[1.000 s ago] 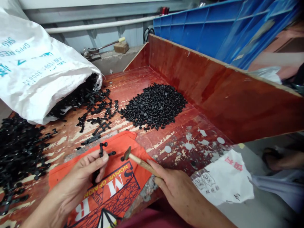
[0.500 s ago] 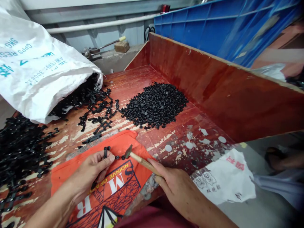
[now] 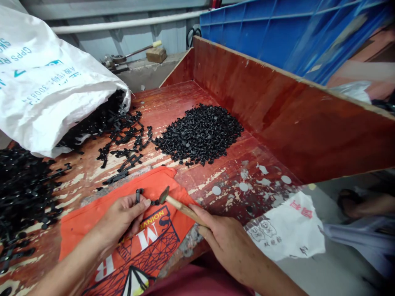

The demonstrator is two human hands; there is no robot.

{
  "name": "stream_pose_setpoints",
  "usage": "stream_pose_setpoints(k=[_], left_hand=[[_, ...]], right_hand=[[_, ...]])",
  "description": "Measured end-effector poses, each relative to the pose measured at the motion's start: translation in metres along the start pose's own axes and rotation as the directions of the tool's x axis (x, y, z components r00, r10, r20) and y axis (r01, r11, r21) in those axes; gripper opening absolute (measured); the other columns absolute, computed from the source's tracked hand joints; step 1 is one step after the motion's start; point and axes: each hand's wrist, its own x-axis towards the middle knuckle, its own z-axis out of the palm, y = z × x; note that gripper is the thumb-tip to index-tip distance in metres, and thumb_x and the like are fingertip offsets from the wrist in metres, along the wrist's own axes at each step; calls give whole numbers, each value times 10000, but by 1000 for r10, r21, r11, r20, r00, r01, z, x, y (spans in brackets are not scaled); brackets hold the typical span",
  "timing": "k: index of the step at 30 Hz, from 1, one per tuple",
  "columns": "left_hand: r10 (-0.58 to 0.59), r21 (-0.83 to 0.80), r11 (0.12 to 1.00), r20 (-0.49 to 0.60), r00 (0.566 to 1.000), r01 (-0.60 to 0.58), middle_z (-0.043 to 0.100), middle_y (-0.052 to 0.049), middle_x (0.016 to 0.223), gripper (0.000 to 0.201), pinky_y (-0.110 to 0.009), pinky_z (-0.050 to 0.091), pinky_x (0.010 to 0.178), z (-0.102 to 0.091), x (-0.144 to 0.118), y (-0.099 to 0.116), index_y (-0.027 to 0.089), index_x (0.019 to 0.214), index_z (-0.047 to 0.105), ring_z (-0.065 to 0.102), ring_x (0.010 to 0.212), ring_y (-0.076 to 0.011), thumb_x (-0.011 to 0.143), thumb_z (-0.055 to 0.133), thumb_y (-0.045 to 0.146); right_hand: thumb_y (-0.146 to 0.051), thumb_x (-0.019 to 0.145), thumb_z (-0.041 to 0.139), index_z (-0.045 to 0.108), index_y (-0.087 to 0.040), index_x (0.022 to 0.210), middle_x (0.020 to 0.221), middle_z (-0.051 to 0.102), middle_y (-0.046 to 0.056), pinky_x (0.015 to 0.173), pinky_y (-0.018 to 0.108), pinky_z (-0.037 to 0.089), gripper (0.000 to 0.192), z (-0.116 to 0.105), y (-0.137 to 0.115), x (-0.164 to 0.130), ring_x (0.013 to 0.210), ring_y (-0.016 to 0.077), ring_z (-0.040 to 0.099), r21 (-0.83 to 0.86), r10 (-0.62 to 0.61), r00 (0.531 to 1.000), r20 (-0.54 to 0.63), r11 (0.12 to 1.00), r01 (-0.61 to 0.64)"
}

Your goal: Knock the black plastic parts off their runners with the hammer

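Head view, left hand: the left hand (image 3: 123,216) is pinching a black cross-shaped plastic piece (image 3: 139,196) against the orange cloth (image 3: 148,238), fingertips closed on its stem and its small ring ends sticking out past the thumb.
Head view, right hand: the right hand (image 3: 226,242) is clenching the wooden handle of a small hammer (image 3: 173,202), whose metal head is hovering just beside the piece's right end.
Where the work is lying: on the cloth at the near edge of the red wooden bench (image 3: 265,193).
Doing it well: I judge the fingers should be keeping clear of the end being struck, the piece lying flat on the cloth, the taps short and square.
Nearby: a heap of black caps (image 3: 200,133) is lying mid-bench, and more cross pieces (image 3: 123,135) are spilling from the white sack (image 3: 52,86).
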Motion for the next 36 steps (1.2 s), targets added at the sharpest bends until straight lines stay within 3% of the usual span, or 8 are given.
stream_pose_setpoints(k=[7,12,19,27,36], left_hand=[[34,97,995,-65,997,-28,461,69,326,591,-175,215,364,8,-3,2,212,613,451,313,304,-54,640,666,761],[24,97,995,-67,997,-18,469,64,335,561,-178,219,378,6,-1,1,208,609,461,322,317,-55,676,667,726],[22,60,998,-60,998,-19,415,98,351,566,-181,180,353,17,-1,7,216,630,474,287,302,-48,587,717,726],[74,70,996,-155,985,-64,394,92,325,545,-168,166,348,14,-5,8,210,597,470,259,309,-41,597,735,687],[-20,-139,990,-59,998,12,424,70,343,500,-167,218,347,0,-7,-5,184,552,492,285,303,-37,683,766,582]], right_hand=[[-164,945,485,449,-358,1491,1056,785,12,774,292,560,581,-1,-1,0,893,218,748,-14,25,1000,12,1000,-25],[-162,950,486,449,-362,1489,1038,785,9,732,273,545,576,-1,-2,0,875,214,748,-10,30,999,22,1000,-30],[-151,951,478,464,-345,1483,1034,787,3,777,279,547,567,-1,-2,-1,862,200,741,-31,-25,1000,-2,999,25],[-148,951,473,430,-365,1502,1008,791,-7,766,285,558,594,-4,-4,1,838,203,746,-18,-28,1000,0,999,28],[-142,954,470,463,-375,1477,1011,790,-21,767,263,552,572,-4,-5,0,845,186,745,-30,-25,1000,6,999,25]])
